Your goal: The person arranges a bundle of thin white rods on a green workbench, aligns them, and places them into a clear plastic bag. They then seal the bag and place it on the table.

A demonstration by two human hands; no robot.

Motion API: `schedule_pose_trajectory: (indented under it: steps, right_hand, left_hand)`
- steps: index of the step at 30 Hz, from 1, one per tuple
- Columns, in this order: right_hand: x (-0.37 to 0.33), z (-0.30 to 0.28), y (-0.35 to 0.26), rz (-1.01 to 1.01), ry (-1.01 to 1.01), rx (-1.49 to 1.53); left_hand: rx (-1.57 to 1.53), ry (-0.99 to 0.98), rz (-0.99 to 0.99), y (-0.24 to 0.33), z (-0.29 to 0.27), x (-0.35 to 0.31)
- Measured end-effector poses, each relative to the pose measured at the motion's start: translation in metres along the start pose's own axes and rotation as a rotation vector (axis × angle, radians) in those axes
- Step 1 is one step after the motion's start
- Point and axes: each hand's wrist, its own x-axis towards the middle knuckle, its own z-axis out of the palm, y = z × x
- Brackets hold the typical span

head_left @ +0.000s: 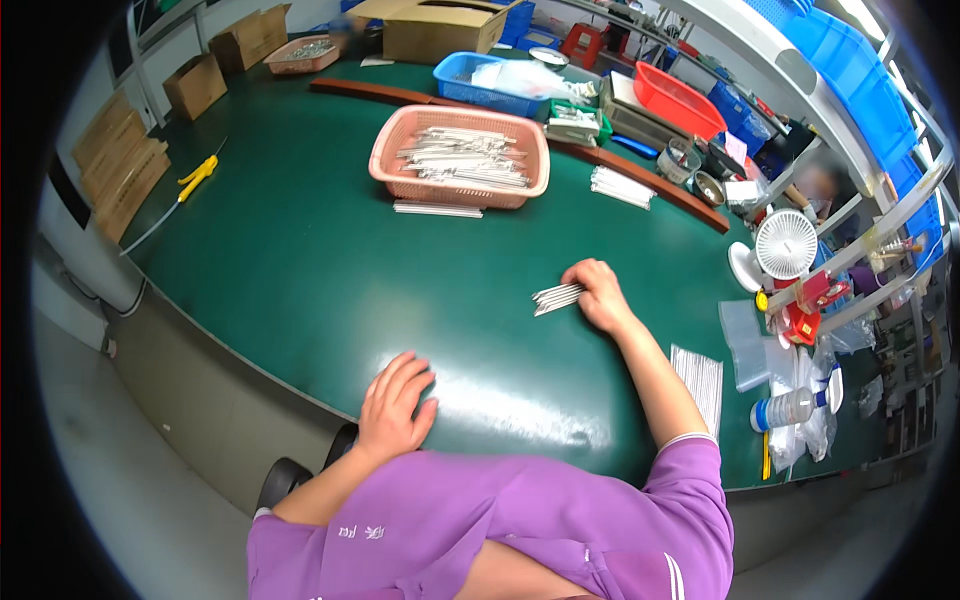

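My right hand (600,296) is closed round a small bundle of thin metal rods (556,298) above the green table, their ends sticking out to the left. Flat on the table near its front edge rests my left hand (395,408), fingers apart, holding nothing. Farther off, a pink plastic basket (380,165) contains a heap of similar rods (465,155). A few rods (438,210) lie along the basket's near side. To the right of it is a small pile of rods (622,187). Beside my right forearm a row of rods (698,385) lies side by side.
A brown wooden bar (650,180) crosses the table behind the basket. Blue basket (490,85) and red basket (680,100) stand beyond. At right are a white fan (786,244), a bottle (785,410) and plastic bags (742,345). A yellow air gun (198,178) lies at left.
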Motion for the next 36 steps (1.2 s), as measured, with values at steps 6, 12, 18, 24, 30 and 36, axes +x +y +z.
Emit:
schedule_pose_trajectory:
  steps: [6,12,18,24,30,36]
  right_hand:
    - [-0.012,0.048,-0.138,-0.273,-0.291,0.244]
    - [-0.041,0.057,-0.171,-0.390,-0.320,-0.014]
    - [-0.090,0.021,-0.155,-0.284,-0.478,-0.141]
    - [-0.086,0.032,-0.166,-0.222,-0.414,-0.117]
    - [-0.023,0.078,-0.180,-0.284,-0.303,0.033]
    - [-0.011,0.032,-0.161,-0.140,0.031,0.203]
  left_hand:
    - [-0.009,-0.162,-0.037,0.011,0.001,0.008]
    - [0.005,-0.246,-0.039,-0.002,-0.002,0.002]
    - [0.016,-0.281,0.046,-0.003,-0.013,-0.001]
    - [-0.041,-0.264,0.048,-0.015,-0.020,0.006]
    - [-0.126,-0.183,-0.015,-0.023,-0.016,0.006]
    - [-0.072,-0.138,-0.020,-0.017,-0.015,0.004]
